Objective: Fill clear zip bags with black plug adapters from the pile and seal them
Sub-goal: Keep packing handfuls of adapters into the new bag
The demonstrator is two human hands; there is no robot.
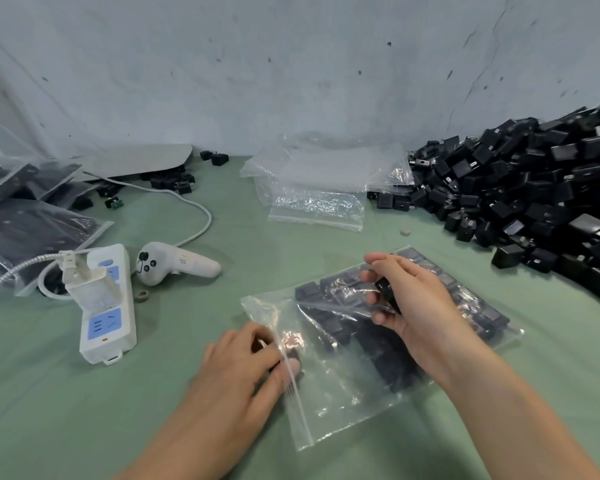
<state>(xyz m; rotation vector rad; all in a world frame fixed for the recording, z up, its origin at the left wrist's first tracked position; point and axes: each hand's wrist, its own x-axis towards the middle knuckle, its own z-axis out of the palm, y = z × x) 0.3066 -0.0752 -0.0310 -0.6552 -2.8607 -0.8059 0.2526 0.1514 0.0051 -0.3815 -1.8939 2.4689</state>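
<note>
Zip bag (pixel 343 372), part-filled, flat on green table (pixel 66 410): thin, limp, slippery film; best taken at stiffer zip edge, pinched there by left hand (pixel 246 365). Loose adapter (pixel 387 289), hard, probably light, clasped in right hand (pixel 413 306) above. Pile (pixel 534 195) beyond, right.

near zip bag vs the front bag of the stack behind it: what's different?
Contents: the near bag holds rows of black adapters; the front stack bag is empty.
Pose: the near bag lies diagonally with its zip strip to the left; the front stack bag's zip strip faces the person.
Support: the near bag lies alone on the green table; the front stack bag overlaps other clear bags.
Shared: both are clear zip bags.
</note>
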